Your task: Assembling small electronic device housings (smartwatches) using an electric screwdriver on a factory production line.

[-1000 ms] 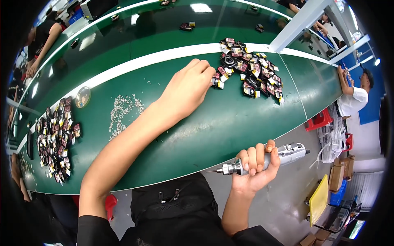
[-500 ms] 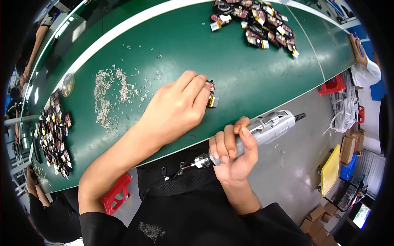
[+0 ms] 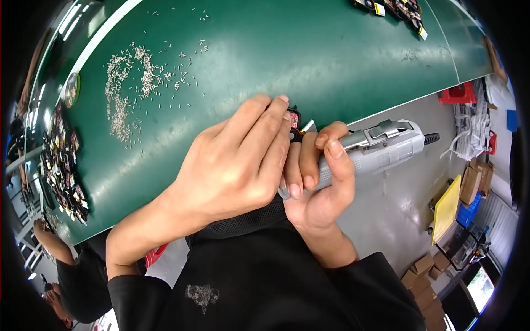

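My left hand (image 3: 234, 157) is closed on a small black electronic device (image 3: 295, 119) with a red circuit board, held near the front edge of the green table. A white tab sticks out at the device's lower right. Close against it, my right hand (image 3: 320, 176) wraps round a grey electric screwdriver (image 3: 386, 144), whose cord end points right. Hidden behind my left hand are the screwdriver's tip and most of the device. Many small screws (image 3: 147, 71) lie scattered on the table to the left of my hands.
A heap of similar devices (image 3: 61, 165) covers the table's left end, with a small round dish (image 3: 72, 90) beyond it. More devices (image 3: 406, 14) lie at the far right. Red stools (image 3: 458, 92), cardboard boxes and a yellow-topped cart (image 3: 445, 209) stand on the floor. Co-workers sit at left.
My left hand has drawn the device nearer to me, off its spot on the table. The two hands have come together, and the screwdriver's tip has gone out of sight. The view has shifted.
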### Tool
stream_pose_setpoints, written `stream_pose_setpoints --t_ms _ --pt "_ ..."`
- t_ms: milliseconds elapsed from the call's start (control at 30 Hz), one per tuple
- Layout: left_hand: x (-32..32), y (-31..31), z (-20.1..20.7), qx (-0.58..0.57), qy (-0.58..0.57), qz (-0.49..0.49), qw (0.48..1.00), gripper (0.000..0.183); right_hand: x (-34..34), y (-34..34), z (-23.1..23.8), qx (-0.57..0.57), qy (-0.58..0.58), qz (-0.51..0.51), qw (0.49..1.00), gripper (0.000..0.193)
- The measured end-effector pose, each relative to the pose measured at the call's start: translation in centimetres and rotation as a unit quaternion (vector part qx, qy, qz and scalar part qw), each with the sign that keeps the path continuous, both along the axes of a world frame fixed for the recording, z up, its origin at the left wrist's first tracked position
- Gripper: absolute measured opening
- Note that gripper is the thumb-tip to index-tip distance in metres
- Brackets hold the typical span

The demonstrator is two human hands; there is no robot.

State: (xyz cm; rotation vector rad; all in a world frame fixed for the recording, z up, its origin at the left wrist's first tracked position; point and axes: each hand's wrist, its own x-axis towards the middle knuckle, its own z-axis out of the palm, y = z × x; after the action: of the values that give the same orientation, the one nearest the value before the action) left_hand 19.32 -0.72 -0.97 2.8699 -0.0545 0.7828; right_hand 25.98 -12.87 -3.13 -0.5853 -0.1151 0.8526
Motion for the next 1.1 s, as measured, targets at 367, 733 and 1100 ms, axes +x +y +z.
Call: stream_pose_setpoints --t_ms 367,733,1100 --pt "-0.2 0.6 1.5 -0.042 0.045 0.010 0.998 0.036 0.1 0.6 0.7 -0.015 0.017 0.004 1.000 0.009" --pt "8.6 6.4 0.4 -0.056 0.029 0.107 0.992 0.029 2.2 -0.1 2.3 -0.004 0.020 -0.033 0.999 0.005" --pt "17.7 12.6 1.6 -0.148 -0.043 0.148 0.977 0.025 2.3 -1.1 3.3 -0.037 0.012 -0.047 0.998 0.010"
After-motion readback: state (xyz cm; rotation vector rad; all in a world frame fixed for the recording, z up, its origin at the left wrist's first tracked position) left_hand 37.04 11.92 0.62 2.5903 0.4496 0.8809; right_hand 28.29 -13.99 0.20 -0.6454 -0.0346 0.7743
